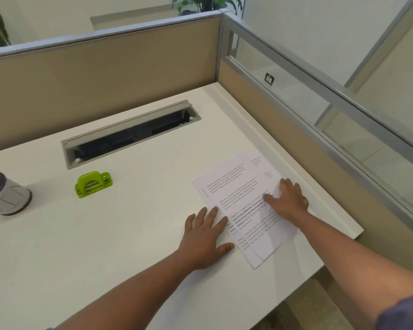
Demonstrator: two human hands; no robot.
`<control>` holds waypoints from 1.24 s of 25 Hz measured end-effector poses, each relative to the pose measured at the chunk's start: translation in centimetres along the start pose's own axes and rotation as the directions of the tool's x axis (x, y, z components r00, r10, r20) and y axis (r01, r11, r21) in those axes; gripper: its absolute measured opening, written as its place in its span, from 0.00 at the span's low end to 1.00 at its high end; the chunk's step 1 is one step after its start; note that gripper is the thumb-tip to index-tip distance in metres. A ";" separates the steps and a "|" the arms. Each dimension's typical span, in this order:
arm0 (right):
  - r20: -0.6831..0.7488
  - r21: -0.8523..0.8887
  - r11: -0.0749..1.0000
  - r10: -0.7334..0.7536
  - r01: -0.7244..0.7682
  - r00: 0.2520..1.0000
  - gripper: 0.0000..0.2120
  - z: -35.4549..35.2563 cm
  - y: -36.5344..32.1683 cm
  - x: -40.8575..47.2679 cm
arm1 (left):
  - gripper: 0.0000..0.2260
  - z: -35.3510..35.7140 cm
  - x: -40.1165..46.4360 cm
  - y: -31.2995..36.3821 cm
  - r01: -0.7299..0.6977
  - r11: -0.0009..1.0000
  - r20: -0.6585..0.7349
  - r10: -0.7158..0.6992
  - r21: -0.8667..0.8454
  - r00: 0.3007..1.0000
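A few printed paper sheets (239,184) lie overlapped and slightly fanned on the white desk (119,234), near its right edge. My right hand (287,200) lies flat on the sheets with fingers spread, pressing them down. My left hand (206,234) rests flat on the desk at the sheets' left edge, its fingertips touching the paper. A green hole punch (93,183) sits on the desk to the left, apart from both hands.
A grey cylindrical cup (6,194) stands at the far left. An open cable tray slot (131,134) is set in the desk behind the punch. Beige partition walls (100,75) with a glass strip enclose the back and right sides.
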State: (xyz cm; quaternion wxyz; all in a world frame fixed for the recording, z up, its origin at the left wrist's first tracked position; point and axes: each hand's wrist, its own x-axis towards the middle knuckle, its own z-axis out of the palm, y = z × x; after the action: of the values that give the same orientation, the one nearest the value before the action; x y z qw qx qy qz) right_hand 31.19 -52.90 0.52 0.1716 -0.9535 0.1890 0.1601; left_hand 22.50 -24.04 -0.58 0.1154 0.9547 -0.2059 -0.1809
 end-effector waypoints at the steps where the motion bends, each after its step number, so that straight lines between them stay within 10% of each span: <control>1: 0.002 -0.002 0.999 -0.037 0.037 0.999 0.45 0.5 -0.4 -0.4 | 0.36 0.1 -0.3 -0.2 0.014 1.000 -0.010 -0.014 0.007 1.000; 15: 0.086 -0.091 0.906 -0.406 0.413 0.910 0.41 11.4 -15.6 -17.3 | 0.28 1.7 -19.3 -12.2 0.360 0.920 -0.112 -0.379 -0.159 0.919; 31: 0.329 0.280 0.941 -0.278 0.188 0.902 0.24 13.8 -23.6 -24.2 | 0.33 3.1 -29.6 -16.3 0.469 0.824 -0.068 -0.514 -0.318 0.855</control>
State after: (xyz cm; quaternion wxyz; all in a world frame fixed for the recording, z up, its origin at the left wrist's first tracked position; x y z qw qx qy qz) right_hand 16.45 -19.64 3.48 0.3365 -0.8949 0.0558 0.2878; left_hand 1.87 2.91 0.59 0.2187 0.9587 0.0857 -0.1602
